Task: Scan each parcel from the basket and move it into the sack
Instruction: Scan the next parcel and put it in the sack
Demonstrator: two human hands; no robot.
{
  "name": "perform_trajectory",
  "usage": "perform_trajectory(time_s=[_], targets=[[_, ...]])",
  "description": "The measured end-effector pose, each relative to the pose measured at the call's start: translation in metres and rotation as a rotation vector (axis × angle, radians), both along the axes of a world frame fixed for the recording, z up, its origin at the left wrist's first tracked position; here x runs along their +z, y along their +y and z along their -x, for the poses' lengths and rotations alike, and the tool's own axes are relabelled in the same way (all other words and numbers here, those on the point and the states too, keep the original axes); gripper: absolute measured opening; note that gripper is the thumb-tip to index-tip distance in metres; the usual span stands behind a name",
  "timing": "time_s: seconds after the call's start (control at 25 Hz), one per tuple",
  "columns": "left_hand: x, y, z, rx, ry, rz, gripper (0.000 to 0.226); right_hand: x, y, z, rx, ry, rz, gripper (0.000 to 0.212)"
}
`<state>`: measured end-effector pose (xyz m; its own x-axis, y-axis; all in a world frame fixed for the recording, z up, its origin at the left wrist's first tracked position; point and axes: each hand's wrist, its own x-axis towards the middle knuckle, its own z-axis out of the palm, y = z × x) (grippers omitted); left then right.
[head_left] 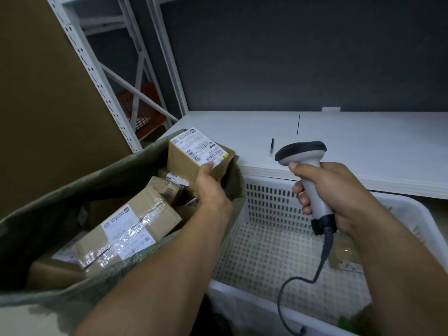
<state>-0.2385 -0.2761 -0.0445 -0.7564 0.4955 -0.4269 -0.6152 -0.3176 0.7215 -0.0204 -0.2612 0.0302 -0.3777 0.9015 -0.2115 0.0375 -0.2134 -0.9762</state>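
— What's nearest to you?
— The scanner's dark cable (pixel 324 253), hanging in a loop over the white basket (pixel 266 197) on my right. One loose parcel (pixel 344 253) lies on the basket floor, partly hidden under my right forearm.

— And on your left?
— The green sack (pixel 72 185), mouth open, pressed against the basket's left wall. Several brown boxes lie inside. The big box (pixel 131 229) on top is tilted, with its label and clear tape facing up.

— What are your hands doing?
— My left hand (pixel 208 187) grips a small parcel (pixel 186 156) by its near corner, thumb on the edge of the white label. I hold it over the sack's open mouth, above the boxes inside. My right hand (pixel 324 190) is wrapped round the grey handle of the scanner (pixel 303 154), forefinger at the front, with the dark head upright above my fist, over the basket's far wall.

— Beyond that?
— A white shelf board (pixel 339 134) just behind the basket, with a small dark thing (pixel 272 143) on it, too blurred to name. Then there is white racking (pixel 97 69) to the left and a dark grey wall (pixel 291 57).
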Motion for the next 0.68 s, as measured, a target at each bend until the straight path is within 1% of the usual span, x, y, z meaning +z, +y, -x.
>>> perform_trajectory(time_s=[0.04, 0.08, 0.2, 0.28, 0.36, 0.44, 0.52, 0.56, 0.6, 0.68], targets=[[-0.001, -0.001, 0.006, 0.051, 0.009, 0.066, 0.097, -0.001, -0.001, 0.002, 0.004, -0.006, 0.003, 0.024], [-0.003, -0.003, 0.011, 0.107, 0.036, 0.131, 0.100, -0.003, -0.001, 0.002, 0.010, -0.012, 0.006, 0.024], [-0.006, -0.006, 0.022, 0.213, 0.106, 0.307, 0.095, -0.004, -0.001, 0.003, 0.047, -0.027, 0.006, 0.025], [-0.008, -0.008, 0.027, 0.195, 0.140, 0.447, 0.091, -0.005, 0.000, 0.002, 0.050, -0.033, 0.008, 0.026], [-0.017, -0.008, 0.036, 0.191, 0.184, 0.544, 0.081, -0.005, 0.002, 0.001, 0.042, -0.022, 0.012, 0.027], [-0.025, -0.005, 0.041, 0.137, 0.235, 0.552, 0.076, -0.005, 0.003, -0.002, 0.034, -0.010, 0.013, 0.027], [-0.032, 0.001, 0.045, 0.174, 0.253, 0.547, 0.075, -0.005, 0.003, -0.005, 0.041, -0.002, 0.016, 0.027], [-0.024, 0.001, 0.040, 0.192, 0.256, 0.554, 0.069, -0.005, 0.003, -0.006, 0.044, -0.001, 0.018, 0.027], [-0.012, -0.002, 0.029, 0.206, 0.294, 0.523, 0.065, -0.005, 0.003, -0.007, 0.045, 0.000, 0.022, 0.027], [0.001, -0.001, 0.009, 0.174, 0.411, 0.428, 0.065, -0.006, 0.004, -0.011, 0.042, 0.003, 0.032, 0.028]])
